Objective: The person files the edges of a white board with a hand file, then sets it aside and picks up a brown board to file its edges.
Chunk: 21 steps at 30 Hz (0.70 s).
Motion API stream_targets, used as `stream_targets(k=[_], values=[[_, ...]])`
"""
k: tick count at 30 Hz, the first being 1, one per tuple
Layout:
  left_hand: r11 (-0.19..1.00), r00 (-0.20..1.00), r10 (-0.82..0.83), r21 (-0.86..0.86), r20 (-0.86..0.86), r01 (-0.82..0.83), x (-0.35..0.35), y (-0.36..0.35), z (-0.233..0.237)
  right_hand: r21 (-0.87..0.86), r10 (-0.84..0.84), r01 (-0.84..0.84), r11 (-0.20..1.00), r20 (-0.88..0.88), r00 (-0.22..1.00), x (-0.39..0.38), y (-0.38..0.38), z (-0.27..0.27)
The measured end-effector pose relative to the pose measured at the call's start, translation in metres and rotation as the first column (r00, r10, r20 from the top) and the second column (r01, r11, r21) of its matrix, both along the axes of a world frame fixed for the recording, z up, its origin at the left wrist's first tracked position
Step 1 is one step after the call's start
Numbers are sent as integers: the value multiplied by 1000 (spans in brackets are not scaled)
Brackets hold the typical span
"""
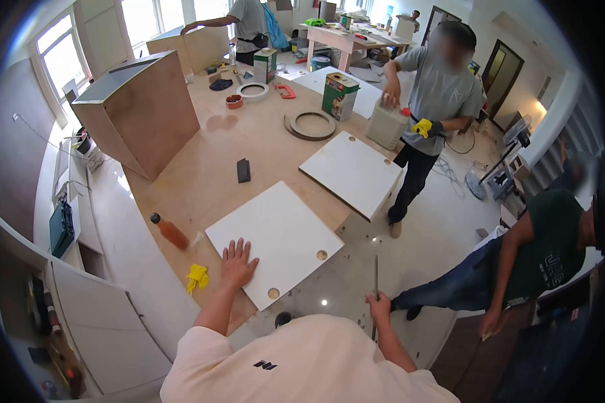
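Observation:
My left hand lies flat with fingers spread on a white cabinet door panel, which has two round hinge holes near its right edge. Off the table's edge, my right hand is closed around a long, thin grey bar that points upward; I cannot make out its exact kind. A crumpled yellow cloth and an orange bottle with a dark cap are left of the panel. Beyond it, a dark block rests on the wooden tabletop.
A second white panel lies farther right. Behind it are a coil of edge banding, a green can and a wooden box. A person holding a jerrycan stands across the table; another person is at right.

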<state>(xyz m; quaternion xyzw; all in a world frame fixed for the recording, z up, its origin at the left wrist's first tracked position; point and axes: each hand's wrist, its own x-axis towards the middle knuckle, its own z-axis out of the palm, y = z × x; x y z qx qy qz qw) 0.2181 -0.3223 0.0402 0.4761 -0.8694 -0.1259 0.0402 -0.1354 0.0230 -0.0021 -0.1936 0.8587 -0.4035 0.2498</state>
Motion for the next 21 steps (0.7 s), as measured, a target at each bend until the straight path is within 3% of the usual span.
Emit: stream_targets(k=[4, 7, 9, 10, 11, 14, 17, 21], values=[[998, 995, -68, -3, 77, 68, 25, 17, -12, -35, 6, -4, 999, 61, 998, -5, -29, 7], [995, 995, -97, -13, 27, 97, 37, 31, -9, -59, 21, -15, 998, 102, 995, 4, -47, 38], [991, 991, -132, -4, -13, 132, 36, 30, 6, -129, 39, -37, 991, 12, 999, -5, -54, 10], [993, 987, -118, -8, -107, 118, 32, 26, 5, -111, 42, -34, 993, 74, 996, -1, -60, 26], [995, 975, -97, -9, -198, 97, 25, 25, 2, -135, 79, -77, 988, 10, 997, -3, -64, 24], [988, 891, -156, -71, -426, 139, -7, 27, -2, -104, 100, -86, 991, 140, 985, 7, -80, 61], [967, 837, -239, -42, -492, 252, -51, 39, -5, -111, 65, -39, 993, 239, 969, 21, -91, 84], [921, 850, -362, -6, -383, 390, -113, 47, 0, -170, 97, -54, 984, 258, 961, 22, -90, 62]])
